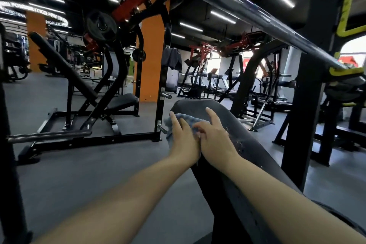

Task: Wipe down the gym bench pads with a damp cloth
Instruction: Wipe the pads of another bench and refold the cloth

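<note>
A long black bench pad point(255, 150) runs from the lower middle up to a rounded far end. A blue-grey cloth point(189, 120) lies over the pad's far left part and hangs off its left edge. My left hand point(183, 134) lies flat on the cloth, fingers straight, pressing it onto the pad. My right hand point(214, 134) sits beside it; its index finger stretches forward onto the bare pad, and the other fingers curl at the cloth's near edge. Wet droplets show on the pad right of my right hand.
A steel barbell point(247, 9) crosses overhead on a rack with yellow hooks point(344, 71). A black rack upright point(303, 109) stands right of the pad. An incline bench machine point(95, 93) stands to the left on grey floor point(99, 164).
</note>
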Demonstrator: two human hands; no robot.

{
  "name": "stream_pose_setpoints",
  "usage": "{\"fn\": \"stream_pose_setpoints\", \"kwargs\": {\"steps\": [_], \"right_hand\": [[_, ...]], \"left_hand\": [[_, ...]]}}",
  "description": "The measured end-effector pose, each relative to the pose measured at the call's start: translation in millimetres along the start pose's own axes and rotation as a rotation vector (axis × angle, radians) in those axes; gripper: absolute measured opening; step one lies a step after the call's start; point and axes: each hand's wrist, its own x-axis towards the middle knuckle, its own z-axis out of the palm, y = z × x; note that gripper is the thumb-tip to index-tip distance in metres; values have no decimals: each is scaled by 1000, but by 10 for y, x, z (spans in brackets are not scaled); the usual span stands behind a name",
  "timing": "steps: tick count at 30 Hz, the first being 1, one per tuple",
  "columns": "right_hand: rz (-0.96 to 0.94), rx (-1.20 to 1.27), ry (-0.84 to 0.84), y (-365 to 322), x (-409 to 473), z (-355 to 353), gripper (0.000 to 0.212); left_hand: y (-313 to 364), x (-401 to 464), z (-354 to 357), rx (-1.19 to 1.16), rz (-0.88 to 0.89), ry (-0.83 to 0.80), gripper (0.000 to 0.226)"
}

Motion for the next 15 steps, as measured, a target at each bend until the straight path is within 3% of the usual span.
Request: {"fn": "stream_pose_setpoints", "kwargs": {"steps": [6, 8, 11, 15], "right_hand": [[-141, -177, -103, 24, 91, 37, 42], [-145, -135, -107, 47, 153, 70, 57], [-128, -146, -168, 86, 343, 100, 43], [-87, -205, -204, 70, 573, 100, 46]], "left_hand": [[-104, 331, -31, -4, -8, -71, 76], [-118, 439, -40, -94, 46, -60, 63], [-154, 634, -110, -72, 85, -56, 57], [-143, 852, -306, -113, 27, -176, 56]]}}
